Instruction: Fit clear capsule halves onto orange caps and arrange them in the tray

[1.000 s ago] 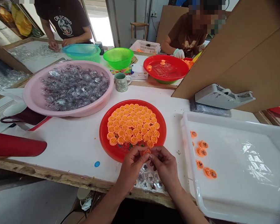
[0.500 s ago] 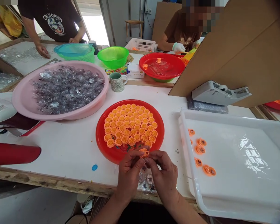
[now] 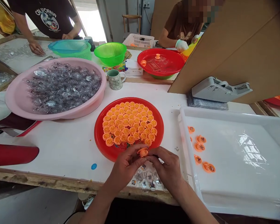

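My left hand point(image 3: 127, 166) and my right hand point(image 3: 166, 168) meet at the near edge of a red tray point(image 3: 99, 137) and pinch one small orange cap point(image 3: 143, 152) between their fingertips. The tray carries several rows of orange caps point(image 3: 128, 123). Under my hands, on the table's front edge, lies a small pile of clear domed pieces point(image 3: 146, 180). To the right a white tray point(image 3: 235, 193) holds several finished orange pieces point(image 3: 202, 149). A pink basin point(image 3: 16, 105) at the left is heaped with clear domed pieces point(image 3: 60, 85).
A mug point(image 3: 115, 79), a green bowl point(image 3: 110, 53), a teal basket point(image 3: 70, 49) and a second red tray point(image 3: 162, 63) stand farther back, where two other people work. A cardboard sheet point(image 3: 242, 43) and a grey device point(image 3: 219, 88) rise at the right. A red roll point(image 3: 11, 154) lies at the left.
My hands have stayed together at the red tray's near edge, turning the orange cap between the fingertips. The camera has shifted slightly, and a person at the back has moved a hand across the far table.
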`<act>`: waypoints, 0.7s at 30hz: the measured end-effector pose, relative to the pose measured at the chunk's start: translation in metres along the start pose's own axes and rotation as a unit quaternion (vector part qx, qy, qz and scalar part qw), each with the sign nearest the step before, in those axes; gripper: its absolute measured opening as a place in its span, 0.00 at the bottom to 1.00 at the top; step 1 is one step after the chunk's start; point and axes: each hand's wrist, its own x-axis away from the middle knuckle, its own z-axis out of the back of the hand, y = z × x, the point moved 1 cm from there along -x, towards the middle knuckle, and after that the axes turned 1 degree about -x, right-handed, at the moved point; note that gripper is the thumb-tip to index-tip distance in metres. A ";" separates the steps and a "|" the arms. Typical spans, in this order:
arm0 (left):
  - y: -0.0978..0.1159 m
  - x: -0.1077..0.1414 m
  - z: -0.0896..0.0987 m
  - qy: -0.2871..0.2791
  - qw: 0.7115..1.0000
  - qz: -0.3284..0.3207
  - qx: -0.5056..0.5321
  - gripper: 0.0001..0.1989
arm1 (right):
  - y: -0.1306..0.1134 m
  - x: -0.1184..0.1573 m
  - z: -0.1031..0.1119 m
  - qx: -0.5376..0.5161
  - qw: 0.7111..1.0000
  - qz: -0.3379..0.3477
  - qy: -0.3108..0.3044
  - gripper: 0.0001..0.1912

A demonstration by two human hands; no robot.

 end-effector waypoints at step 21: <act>-0.017 0.000 -0.007 0.076 0.995 -0.009 0.064 0.15 | -0.004 0.007 -0.012 -0.054 0.985 -0.157 0.042 0.04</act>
